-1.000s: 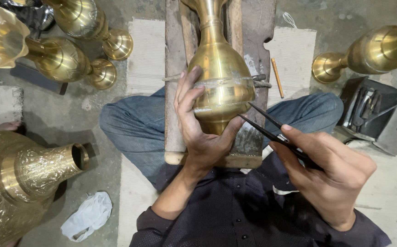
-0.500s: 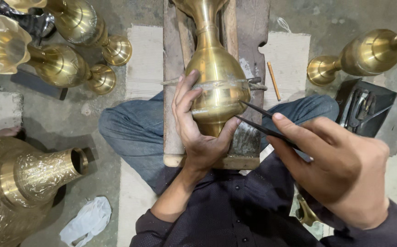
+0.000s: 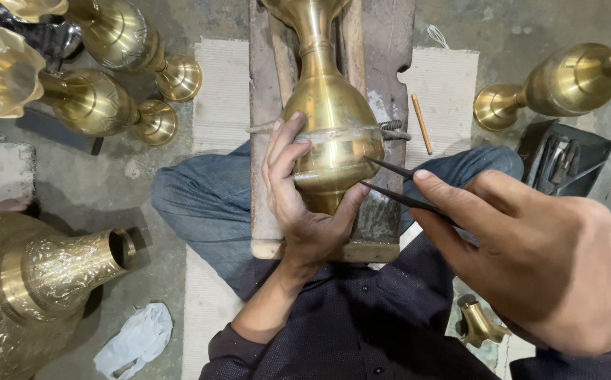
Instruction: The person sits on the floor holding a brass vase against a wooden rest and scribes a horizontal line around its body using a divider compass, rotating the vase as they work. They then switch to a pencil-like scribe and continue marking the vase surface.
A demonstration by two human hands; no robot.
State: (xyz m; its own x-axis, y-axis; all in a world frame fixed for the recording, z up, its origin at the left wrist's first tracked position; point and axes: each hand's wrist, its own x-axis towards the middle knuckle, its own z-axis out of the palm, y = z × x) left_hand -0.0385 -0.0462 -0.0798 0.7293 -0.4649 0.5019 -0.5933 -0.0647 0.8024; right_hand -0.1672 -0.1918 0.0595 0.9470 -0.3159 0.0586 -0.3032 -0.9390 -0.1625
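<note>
- Brass vase point(image 3: 334, 134) lies lengthwise on wooden block point(image 3: 263, 141), neck pointing away.
- Left hand point(image 3: 298, 204) is wrapped around its belly.
- Right hand point(image 3: 531, 260) is pinched shut on tweezers point(image 3: 397, 186); tips touch the vase's right flank.

Under your left hand point(image 3: 304, 204) the vase point(image 3: 330, 134) is plain polished gold-yellow, crossed by a dull silvery band. Your right hand point(image 3: 531, 260) pinches black tweezers point(image 3: 397, 184). At eight o'clock, the big vase point(image 3: 31, 295) is brass with fine engraved scrollwork. At eleven o'clock, the fluted vases point(image 3: 87, 98) gleam gold. The rag point(image 3: 136, 341) is white, your jeans point(image 3: 200, 204) faded blue, your shirt point(image 3: 362, 331) dark navy, the pencil point(image 3: 421, 123) orange.
</note>
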